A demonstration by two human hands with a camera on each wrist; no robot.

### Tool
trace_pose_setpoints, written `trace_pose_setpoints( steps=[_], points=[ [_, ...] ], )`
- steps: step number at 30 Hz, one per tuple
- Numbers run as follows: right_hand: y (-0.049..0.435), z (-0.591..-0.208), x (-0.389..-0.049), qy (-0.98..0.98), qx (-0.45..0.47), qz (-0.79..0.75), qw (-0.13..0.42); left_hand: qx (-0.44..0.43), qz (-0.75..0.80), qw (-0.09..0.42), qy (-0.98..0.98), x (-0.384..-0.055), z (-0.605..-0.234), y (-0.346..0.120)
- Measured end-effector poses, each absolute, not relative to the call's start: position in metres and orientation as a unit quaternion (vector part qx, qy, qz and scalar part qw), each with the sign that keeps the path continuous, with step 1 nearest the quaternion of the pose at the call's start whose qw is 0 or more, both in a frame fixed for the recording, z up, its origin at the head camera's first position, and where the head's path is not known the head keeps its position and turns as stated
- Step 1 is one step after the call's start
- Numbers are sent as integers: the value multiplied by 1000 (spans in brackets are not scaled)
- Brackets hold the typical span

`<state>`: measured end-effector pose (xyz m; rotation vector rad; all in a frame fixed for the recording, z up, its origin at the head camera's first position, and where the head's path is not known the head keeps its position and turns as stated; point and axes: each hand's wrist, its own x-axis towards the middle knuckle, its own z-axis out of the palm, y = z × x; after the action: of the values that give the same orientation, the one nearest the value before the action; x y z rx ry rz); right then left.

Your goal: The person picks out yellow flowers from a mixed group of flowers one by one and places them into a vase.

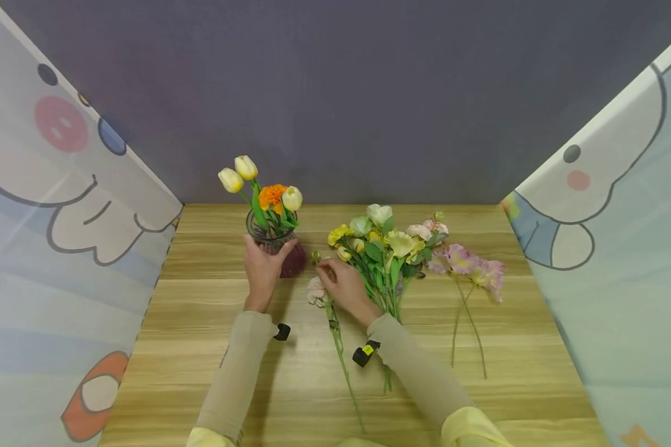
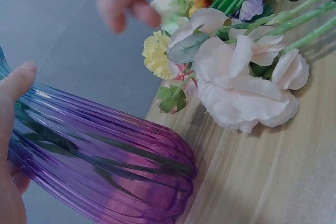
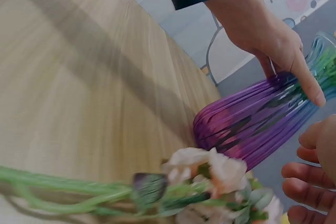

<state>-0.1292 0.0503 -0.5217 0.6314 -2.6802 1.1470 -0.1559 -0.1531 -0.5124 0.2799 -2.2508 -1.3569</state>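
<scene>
My left hand (image 1: 263,268) grips a ribbed glass vase (image 1: 294,261) around its upper part, the thumb on the near side. The vase shades from teal at the neck to purple below, and dark stems show through its wall (image 2: 121,156). White tulips (image 1: 246,167) and an orange flower (image 1: 271,197) stand in it. To the right of the vase, my right hand (image 1: 348,289) hovers by a pale pink flower (image 1: 316,292) lying on the table. In the right wrist view its fingers (image 3: 310,192) are loosely bent, with nothing seen between them.
A heap of yellow, white and green-leaved flowers (image 1: 373,251) lies right of my right hand, partly behind it. Farther right are purple-pink flowers (image 1: 463,259) with thin stems. A dark wall (image 1: 341,105) rises behind the wooden table (image 1: 525,372), and printed cloth panels flank it.
</scene>
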Motion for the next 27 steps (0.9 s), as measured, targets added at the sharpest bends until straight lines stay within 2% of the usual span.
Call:
trace_pose_setpoints(
  steps=[10, 27],
  points=[
    [77, -546, -108, -888, 162, 423, 76, 104, -501, 255, -821, -155, -513, -153],
    [134, -566, -97, -874, 90, 449, 163, 106, -506, 248, -819, -155, -512, -151]
  ],
)
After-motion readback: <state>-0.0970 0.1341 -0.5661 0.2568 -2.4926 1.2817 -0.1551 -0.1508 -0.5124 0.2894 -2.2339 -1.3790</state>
